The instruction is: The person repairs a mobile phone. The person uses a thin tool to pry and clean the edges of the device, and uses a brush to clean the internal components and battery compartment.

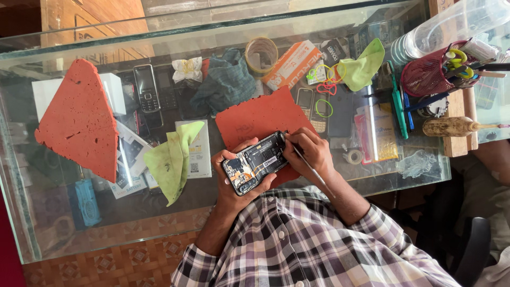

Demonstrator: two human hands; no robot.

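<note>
My left hand (232, 183) grips an opened smartphone (255, 162) with its back cover off, so the circuit board and black battery show. It holds the phone just above a red rubber mat (255, 114) on the glass counter (64, 234). My right hand (312, 153) pinches a thin metal tool (314, 171), a slim screwdriver or tweezers. The tool's tip meets the phone's upper right end. Both forearms come out of checked shirt sleeves at the bottom of the view.
A red triangular foam slab (79, 122) lies at the left, with a green cloth (172, 159) beside it. Farther back are a tape roll (261, 53), a blue-grey rag (226, 82) and a second green cloth (364, 66). A red mesh tool cup (425, 77) and a wooden-handled tool (451, 126) sit at the right.
</note>
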